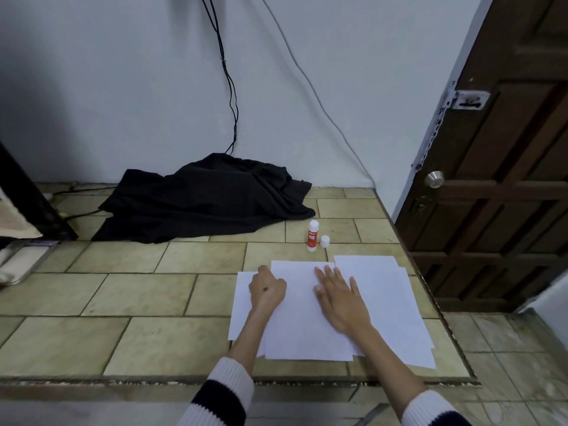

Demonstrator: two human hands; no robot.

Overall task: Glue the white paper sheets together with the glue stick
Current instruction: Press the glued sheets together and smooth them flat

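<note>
Closest to the person you've got two striped sleeves, white with dark bands, reaching out over the edge of a tiled counter [147, 262]. Both hands are down on a messy overlapping pile of white paper sheets [299, 330] near the counter's right end. The left hand [266, 289] is curled into a loose fist, knuckles pressing on the top sheet, not gripping anything. The right hand [339, 298] lies flat, fingers spread, palm down on the same sheet. Just past the papers, the glue stick [313, 235] stands upright, red label, with its cap [325, 241] off and sitting right beside it. Further back a black cloth [203, 199] is heaped against the wall, cables [229, 87] hanging above it. A wooden door [504, 167] stands off to the right.
</note>
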